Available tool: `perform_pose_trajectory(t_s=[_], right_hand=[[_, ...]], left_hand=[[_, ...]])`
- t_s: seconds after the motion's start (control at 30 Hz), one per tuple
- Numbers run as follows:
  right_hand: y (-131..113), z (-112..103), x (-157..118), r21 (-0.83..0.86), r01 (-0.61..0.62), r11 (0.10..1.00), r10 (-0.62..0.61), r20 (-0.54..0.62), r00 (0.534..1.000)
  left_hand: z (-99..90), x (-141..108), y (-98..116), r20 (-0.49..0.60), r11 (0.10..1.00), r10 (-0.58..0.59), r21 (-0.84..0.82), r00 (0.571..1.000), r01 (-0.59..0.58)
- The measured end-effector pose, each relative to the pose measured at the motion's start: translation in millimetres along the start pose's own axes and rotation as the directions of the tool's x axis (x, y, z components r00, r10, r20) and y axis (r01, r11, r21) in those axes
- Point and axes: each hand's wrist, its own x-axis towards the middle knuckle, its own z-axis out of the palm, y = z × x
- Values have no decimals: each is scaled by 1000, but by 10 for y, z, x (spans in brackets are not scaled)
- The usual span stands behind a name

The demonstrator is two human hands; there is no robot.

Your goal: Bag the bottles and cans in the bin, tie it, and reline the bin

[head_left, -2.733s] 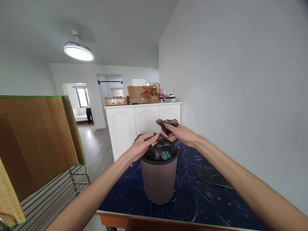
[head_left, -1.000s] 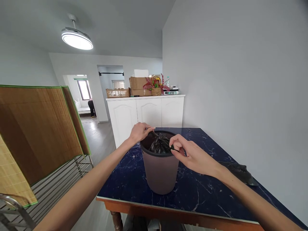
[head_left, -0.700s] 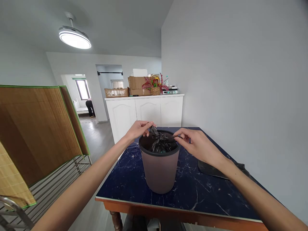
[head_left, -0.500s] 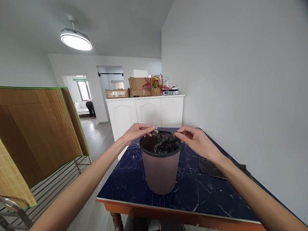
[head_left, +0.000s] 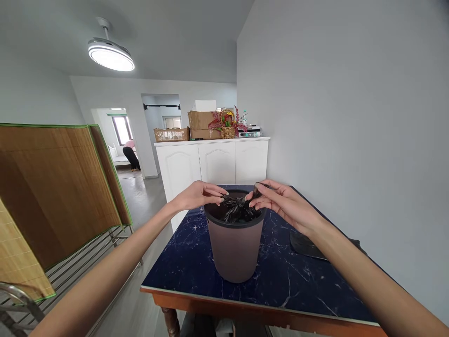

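A brownish trash can (head_left: 234, 252) with a black rim stands upright on the dark blue marbled table (head_left: 185, 271). Inside its mouth is a black garbage bag (head_left: 238, 213), its top gathered and twisted into a knot. My left hand (head_left: 199, 195) pinches one end of the bag at the left side of the opening. On the right, my right hand (head_left: 280, 201) grips the other end, with a tuft of plastic sticking up between thumb and fingers. The lower part of the bag is hidden in the can.
A folded black plastic bag (head_left: 305, 245) lies on the table, partly behind my right forearm. Behind the table stands a white cabinet (head_left: 215, 161) bearing cardboard boxes (head_left: 199, 125) and a flower basket (head_left: 228, 132). Left is a metal rack with a bamboo mat (head_left: 59, 187). A person (head_left: 131, 154) bends over in the far room.
My right hand has turned and closed more around its end of the bag, lifting a tuft. The knot looks tighter. The far person has shifted slightly.
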Motion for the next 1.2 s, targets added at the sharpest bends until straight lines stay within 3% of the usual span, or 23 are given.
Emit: perform_pose_trajectory(t_s=[0.2, 0.37, 0.47, 0.73, 0.93, 1.07, 1.2], right_hand=[[-38, 13, -37, -60, -25, 998, 24, -5, 1000], [-57, -22, -75, -169, -35, 985, 32, -25, 999], [-68, 4, -115, -216, -55, 975, 53, -16, 998], [-142, 92, -324, -355, -123, 927, 122, -24, 992], [-66, -4, -583, -344, -166, 924, 144, -88, 986], [-20, -144, -715, -369, -190, 910, 156, -120, 980], [-73, -160, -592, -428, -131, 894, 99, -96, 990]], left_hand=[[6, 38, -23, -107, 990, 100, 113, 989, -88], [-168, 55, -73, -87, 918, 264, 329, 961, -222], [-231, 81, -143, -92, 887, 306, 388, 948, -248], [-375, 171, -381, -24, 802, 289, 552, 957, -228], [-504, 143, -480, 36, 809, 265, 535, 964, -242], [-540, 96, -430, 21, 835, 257, 498, 966, -233], [-539, 50, -189, -105, 864, 268, 465, 958, -191]])
